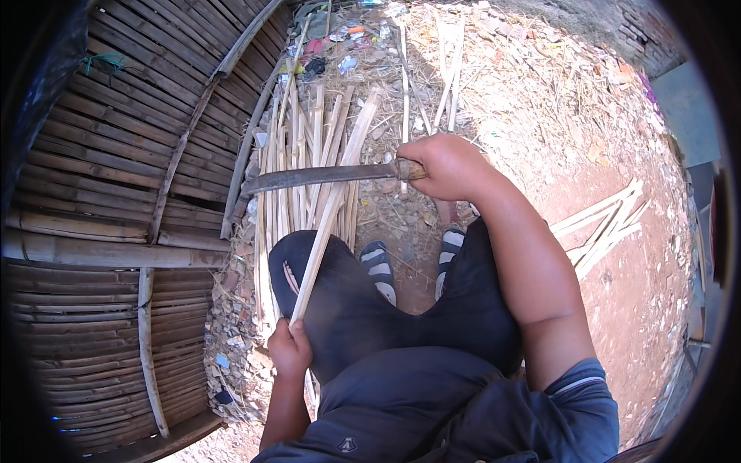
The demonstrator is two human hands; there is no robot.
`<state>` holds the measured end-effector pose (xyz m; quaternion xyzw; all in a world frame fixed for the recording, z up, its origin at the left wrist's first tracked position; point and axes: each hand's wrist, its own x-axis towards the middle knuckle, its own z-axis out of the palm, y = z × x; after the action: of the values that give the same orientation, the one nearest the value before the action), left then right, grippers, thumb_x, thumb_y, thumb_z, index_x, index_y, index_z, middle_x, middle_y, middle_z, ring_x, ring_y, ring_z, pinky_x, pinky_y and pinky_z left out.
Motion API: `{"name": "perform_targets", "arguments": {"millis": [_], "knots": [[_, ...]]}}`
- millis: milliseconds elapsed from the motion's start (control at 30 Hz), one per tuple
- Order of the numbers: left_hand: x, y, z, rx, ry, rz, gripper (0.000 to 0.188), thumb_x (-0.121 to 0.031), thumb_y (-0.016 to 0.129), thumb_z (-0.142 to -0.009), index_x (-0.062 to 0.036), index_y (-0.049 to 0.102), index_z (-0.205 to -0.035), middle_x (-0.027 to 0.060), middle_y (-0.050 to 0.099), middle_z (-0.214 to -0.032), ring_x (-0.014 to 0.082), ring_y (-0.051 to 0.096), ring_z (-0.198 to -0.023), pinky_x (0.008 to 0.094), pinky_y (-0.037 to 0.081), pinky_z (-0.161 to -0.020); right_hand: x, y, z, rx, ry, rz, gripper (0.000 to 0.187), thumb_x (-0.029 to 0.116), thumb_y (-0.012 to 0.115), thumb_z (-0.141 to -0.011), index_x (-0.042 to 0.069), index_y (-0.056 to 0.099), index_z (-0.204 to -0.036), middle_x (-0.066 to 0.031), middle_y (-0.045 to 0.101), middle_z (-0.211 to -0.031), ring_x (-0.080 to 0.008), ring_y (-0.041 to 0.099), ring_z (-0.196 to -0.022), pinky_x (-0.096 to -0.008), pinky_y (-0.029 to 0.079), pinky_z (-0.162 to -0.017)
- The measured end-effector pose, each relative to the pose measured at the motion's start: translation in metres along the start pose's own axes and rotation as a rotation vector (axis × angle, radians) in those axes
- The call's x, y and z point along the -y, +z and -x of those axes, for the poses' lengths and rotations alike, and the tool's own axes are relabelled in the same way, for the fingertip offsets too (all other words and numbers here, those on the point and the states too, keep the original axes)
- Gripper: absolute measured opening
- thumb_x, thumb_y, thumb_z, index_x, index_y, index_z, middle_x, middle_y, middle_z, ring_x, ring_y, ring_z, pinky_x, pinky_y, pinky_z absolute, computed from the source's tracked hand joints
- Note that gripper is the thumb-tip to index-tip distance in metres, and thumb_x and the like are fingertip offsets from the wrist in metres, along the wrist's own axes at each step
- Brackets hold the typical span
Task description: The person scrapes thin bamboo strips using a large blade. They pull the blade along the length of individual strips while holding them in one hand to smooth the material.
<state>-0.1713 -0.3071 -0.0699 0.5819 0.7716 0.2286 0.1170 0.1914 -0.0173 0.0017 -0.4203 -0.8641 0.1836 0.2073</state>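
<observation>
My right hand [446,166] grips the wooden handle of a long dark machete [316,177]. Its blade lies crosswise over a pale bamboo strip [328,212]. That strip runs from my left hand [289,347], which is closed around its near end beside my left knee, away to the upper middle. More split bamboo strips [289,147] lie on the ground under the blade. My knees in dark trousers and my striped sandals [378,266] sit between the two hands.
A woven bamboo wall [116,201] with thick cross poles fills the left side. Another bundle of strips [606,224] lies on the red dirt to the right. Dry shavings and litter [340,46] cover the far ground.
</observation>
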Motion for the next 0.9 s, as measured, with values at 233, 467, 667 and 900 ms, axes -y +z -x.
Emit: {"name": "perform_targets", "arguments": {"millis": [233, 467, 667, 900], "knots": [[0.003, -0.002, 0.002, -0.013, 0.002, -0.038, 0.037, -0.033, 0.057, -0.105, -0.0015, 0.058, -0.086, 0.0222, 0.06, -0.064, 0.0451, 0.064, -0.059, 0.0501, 0.048, -0.055, -0.002, -0.009, -0.009, 0.213, 0.026, 0.042, 0.029, 0.021, 0.077, -0.081, 0.011, 0.071, -0.107, -0.0171, 0.074, -0.094, -0.0408, 0.071, -0.095, -0.0522, 0.057, -0.082], [0.003, 0.0, -0.002, -0.012, 0.042, -0.058, 0.037, -0.033, 0.057, -0.105, -0.001, 0.058, -0.086, 0.0226, 0.06, -0.063, 0.046, 0.063, -0.059, 0.0514, 0.048, -0.056, -0.026, -0.021, -0.005, -0.037, 0.337, -0.013, 0.037, 0.023, 0.077, -0.085, 0.012, 0.073, -0.119, -0.02, 0.075, -0.105, -0.0408, 0.072, -0.1, -0.0497, 0.058, -0.087], [0.001, -0.001, 0.0, -0.02, 0.041, -0.054, 0.043, -0.035, 0.054, -0.108, -0.001, 0.052, -0.082, 0.0208, 0.054, -0.061, 0.0404, 0.058, -0.055, 0.0479, 0.042, -0.053, 0.012, 0.01, -0.006, 0.179, -0.004, 0.009, 0.028, 0.021, 0.079, -0.08, 0.01, 0.07, -0.104, -0.0199, 0.071, -0.089, -0.042, 0.071, -0.091, -0.0521, 0.055, -0.079], [0.001, 0.0, 0.001, -0.037, 0.011, -0.01, 0.042, -0.037, 0.058, -0.106, -0.002, 0.057, -0.084, 0.0217, 0.059, -0.062, 0.0443, 0.063, -0.058, 0.0507, 0.046, -0.054, -0.012, -0.005, -0.007, 0.186, 0.061, 0.0, 0.03, 0.023, 0.077, -0.083, 0.011, 0.071, -0.109, -0.0195, 0.073, -0.098, -0.0414, 0.071, -0.098, -0.0524, 0.056, -0.083]]}}
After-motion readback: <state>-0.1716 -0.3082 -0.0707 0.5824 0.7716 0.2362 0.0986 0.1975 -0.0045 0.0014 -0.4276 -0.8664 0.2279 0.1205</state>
